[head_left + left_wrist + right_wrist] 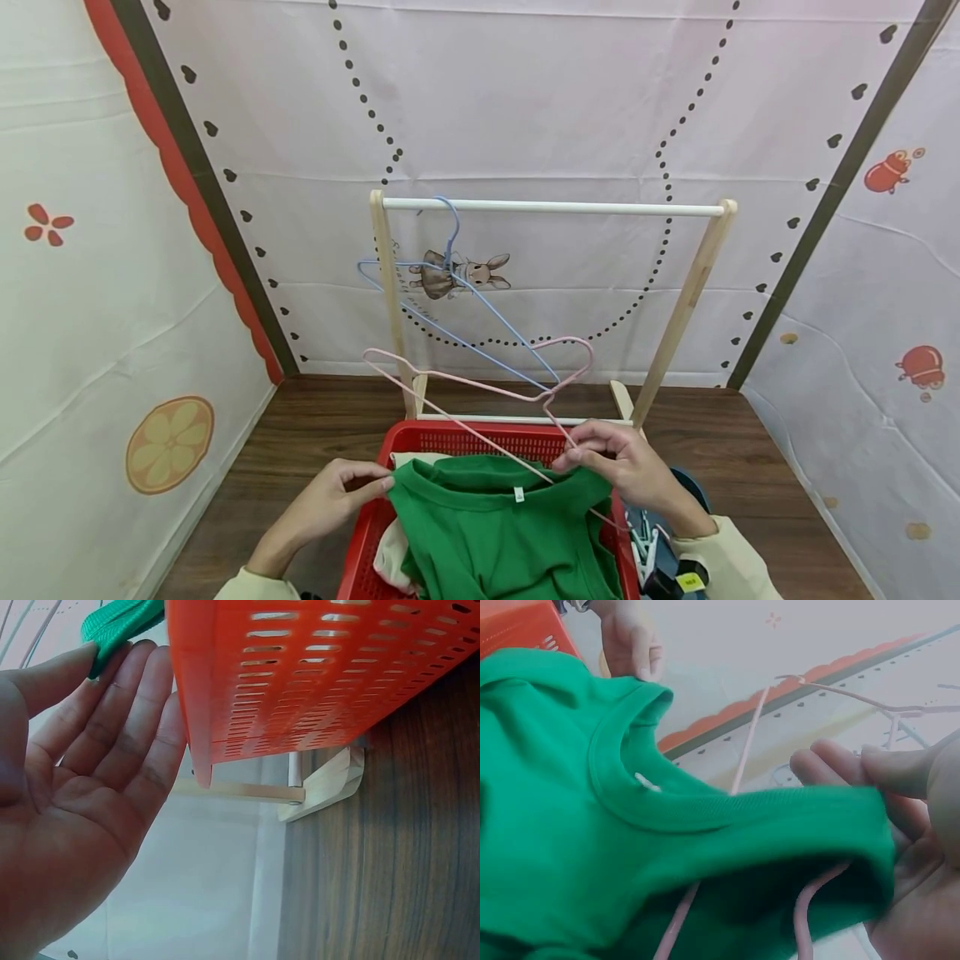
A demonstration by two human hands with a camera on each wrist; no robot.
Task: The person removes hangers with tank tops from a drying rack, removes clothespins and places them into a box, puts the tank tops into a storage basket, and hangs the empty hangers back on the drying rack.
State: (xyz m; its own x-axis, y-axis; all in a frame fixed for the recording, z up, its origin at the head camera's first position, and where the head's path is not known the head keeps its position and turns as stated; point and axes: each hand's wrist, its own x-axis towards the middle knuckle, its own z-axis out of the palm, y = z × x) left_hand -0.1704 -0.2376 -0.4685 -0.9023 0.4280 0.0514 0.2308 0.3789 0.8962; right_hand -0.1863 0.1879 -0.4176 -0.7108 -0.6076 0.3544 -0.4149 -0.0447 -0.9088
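Note:
A green shirt (495,533) with a white neck label lies spread over the red basket (401,429). My left hand (330,504) pinches its left shoulder edge between thumb and fingertips; the fabric edge (112,630) shows in the left wrist view. My right hand (618,462) holds a pink hanger (465,383) at one arm near its hook, close to the shirt's right shoulder. One end of this hanger passes through the neck opening and shows below the shoulder. Its other end rises free to the left. The right wrist view shows the shirt's shoulder (780,817) against the right hand's fingers.
Behind the basket stands a wooden rack (682,317) with a white top rod (555,207). A blue hanger (495,317) hangs from the rod's left part. Pale cloth (393,554) lies under the shirt. Clothespins (643,542) are in a blue container right of the basket.

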